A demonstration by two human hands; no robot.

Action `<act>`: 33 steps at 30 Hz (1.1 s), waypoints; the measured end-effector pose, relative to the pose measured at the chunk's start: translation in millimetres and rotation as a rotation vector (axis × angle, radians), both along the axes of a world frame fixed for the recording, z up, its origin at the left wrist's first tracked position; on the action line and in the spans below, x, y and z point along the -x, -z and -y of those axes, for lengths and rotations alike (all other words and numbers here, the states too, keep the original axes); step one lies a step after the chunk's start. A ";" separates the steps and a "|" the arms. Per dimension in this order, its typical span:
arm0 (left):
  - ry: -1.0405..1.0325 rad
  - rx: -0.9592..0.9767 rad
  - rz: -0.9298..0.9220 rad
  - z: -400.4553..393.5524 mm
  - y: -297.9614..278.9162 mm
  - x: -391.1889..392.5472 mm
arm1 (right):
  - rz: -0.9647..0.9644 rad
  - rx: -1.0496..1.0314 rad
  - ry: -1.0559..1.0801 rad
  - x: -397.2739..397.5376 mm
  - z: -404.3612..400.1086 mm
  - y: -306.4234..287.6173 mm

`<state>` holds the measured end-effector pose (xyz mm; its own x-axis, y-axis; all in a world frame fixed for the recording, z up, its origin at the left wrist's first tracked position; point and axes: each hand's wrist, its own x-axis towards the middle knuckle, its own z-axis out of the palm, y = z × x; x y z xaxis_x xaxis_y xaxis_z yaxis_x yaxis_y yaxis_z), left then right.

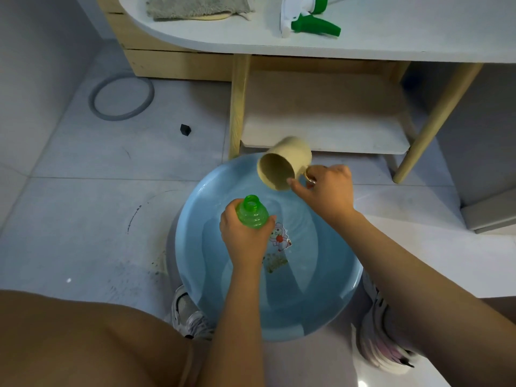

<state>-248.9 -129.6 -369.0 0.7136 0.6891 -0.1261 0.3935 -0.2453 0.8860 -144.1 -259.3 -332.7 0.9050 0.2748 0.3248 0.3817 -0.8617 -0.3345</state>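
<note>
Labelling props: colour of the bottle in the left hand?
Translucent green bottle; head view shows it best.

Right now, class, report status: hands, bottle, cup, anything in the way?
Left hand grips green bottle, uncapped. Right hand holds cup tipped over basin. Nothing between them.

text: none legible | basin decal: cartoon only, wordless

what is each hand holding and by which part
The left hand grips the green bottle round its shoulder, below the open neck. The right hand holds the beige cup by its handle.
</note>
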 end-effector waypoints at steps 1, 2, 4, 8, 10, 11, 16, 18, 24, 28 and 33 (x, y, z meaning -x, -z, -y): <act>-0.015 -0.006 0.003 -0.7 1.3 0.9 | -0.076 0.124 0.006 2.5 2.6 4.7; -0.036 -0.011 0.006 -1.3 2.3 1.6 | -0.164 0.257 0.003 6.7 4.4 6.9; -0.085 -0.010 0.016 -3.8 3.3 2.1 | -0.293 0.482 -0.045 16.8 5.9 19.2; -0.144 -0.026 0.037 -9.2 3.7 2.0 | -0.441 0.823 -0.075 41.9 5.7 51.8; -0.147 -0.029 0.047 -10.1 3.5 3.2 | -0.413 0.856 -0.115 45.3 12.7 67.6; -0.151 -0.029 0.046 -11.0 5.3 4.2 | -0.398 0.893 -0.141 45.0 12.9 67.8; -0.172 -0.027 0.014 -10.3 9.5 7.1 | -0.436 0.905 -0.265 51.8 7.2 79.5; -0.178 -0.020 0.010 -10.4 7.5 7.7 | -0.421 0.779 -0.244 51.7 3.2 74.1; -0.173 0.034 -0.014 -9.8 3.4 10.3 | -0.913 0.192 0.097 29.7 5.4 45.8; -0.139 -0.004 0.030 -10.6 6.0 9.2 | -1.042 -0.281 0.292 14.4 12.5 39.9; -0.083 -0.022 0.033 -9.2 6.7 7.7 | -0.946 -0.462 0.233 0.5 10.9 12.3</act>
<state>-256.6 -120.4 -375.6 0.6575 0.7483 -0.0876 0.3835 -0.2323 0.8939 -144.6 -270.2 -345.0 0.8574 0.0933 -0.5061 -0.3599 -0.5942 -0.7193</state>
